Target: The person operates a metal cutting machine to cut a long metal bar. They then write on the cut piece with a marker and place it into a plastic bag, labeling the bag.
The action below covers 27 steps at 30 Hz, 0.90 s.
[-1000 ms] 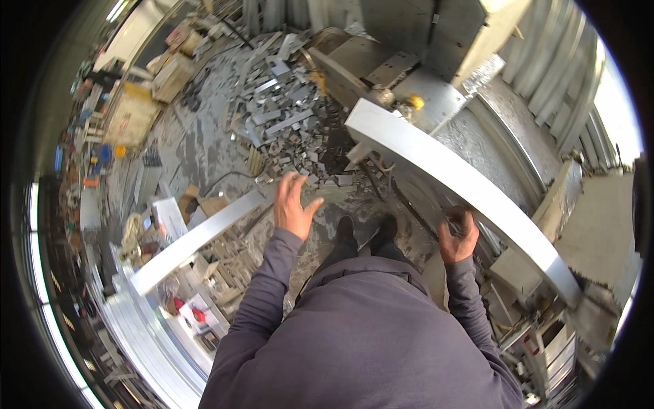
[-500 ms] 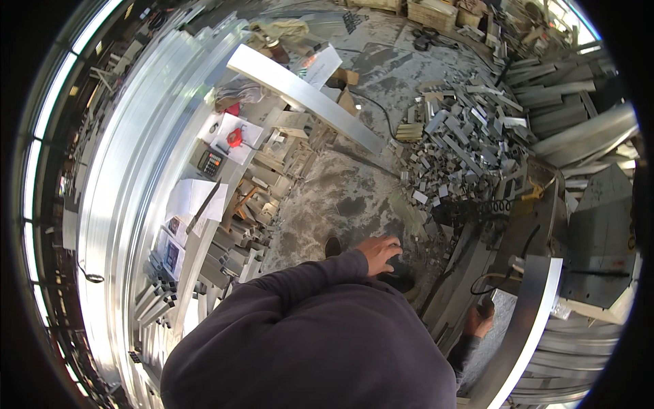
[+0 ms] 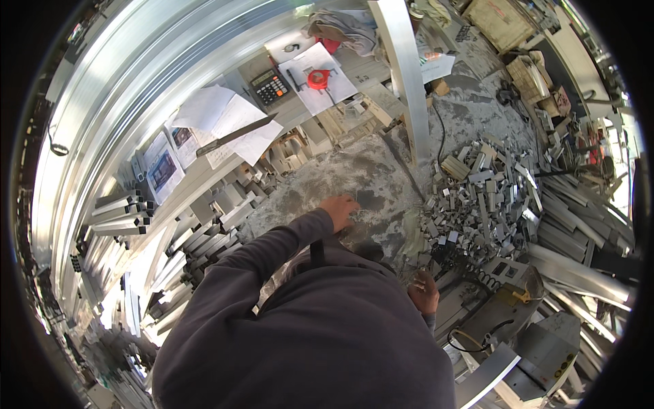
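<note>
My left hand (image 3: 340, 213) is held in front of my body above the stained floor (image 3: 368, 160), its fingers loosely curved and apart, with nothing visible in them. Lower and to the right hangs my right hand (image 3: 424, 292), fingers half bent, nothing seen in it; it is nearest to the grey machine (image 3: 552, 351) with its coiled hose. Ahead to the left, a bench holds white papers (image 3: 235, 116), a dark flat metal strip (image 3: 231, 136), a calculator (image 3: 270, 86) and a red round tool, perhaps a tape measure (image 3: 318, 80).
A long aluminium bar (image 3: 403, 75) juts off the bench over the floor. A heap of metal offcuts (image 3: 484, 198) covers the floor at right. Long profiles (image 3: 170, 51) lie along the far left. Another bright bar (image 3: 487, 378) sits by the machine at lower right.
My view has turned right to left, bringing the bench closer to the middle. My right hand has come away from the machine and bright bar toward my body. My left hand stays before me, empty.
</note>
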{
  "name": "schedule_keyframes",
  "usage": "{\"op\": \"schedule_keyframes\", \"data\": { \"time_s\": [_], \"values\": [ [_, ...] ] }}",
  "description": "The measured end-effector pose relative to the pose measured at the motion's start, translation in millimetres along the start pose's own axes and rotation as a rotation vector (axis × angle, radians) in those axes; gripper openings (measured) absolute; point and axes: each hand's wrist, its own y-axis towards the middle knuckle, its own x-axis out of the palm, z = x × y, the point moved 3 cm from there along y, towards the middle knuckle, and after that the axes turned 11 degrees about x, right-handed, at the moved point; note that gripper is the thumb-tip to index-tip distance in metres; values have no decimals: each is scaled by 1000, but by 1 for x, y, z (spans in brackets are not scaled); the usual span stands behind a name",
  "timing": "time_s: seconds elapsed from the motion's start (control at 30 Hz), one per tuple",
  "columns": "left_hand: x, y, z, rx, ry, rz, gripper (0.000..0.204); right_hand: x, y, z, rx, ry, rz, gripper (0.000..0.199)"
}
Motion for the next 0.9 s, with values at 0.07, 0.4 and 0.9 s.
{"op": "schedule_keyframes", "data": {
  "time_s": [0.07,0.4,0.9],
  "values": [
    [-15,-20,-33,-86,-29,91,55,8,29,-36,-1,-92,-40,46],
    [-35,-92,-116,-482,-204,431,52,93,223,-195,-240,-240,-327,45],
    [-86,-131,-131,-1050,-316,668,53,386,487,-515,-1032,-561,-467,32]
  ]
}}
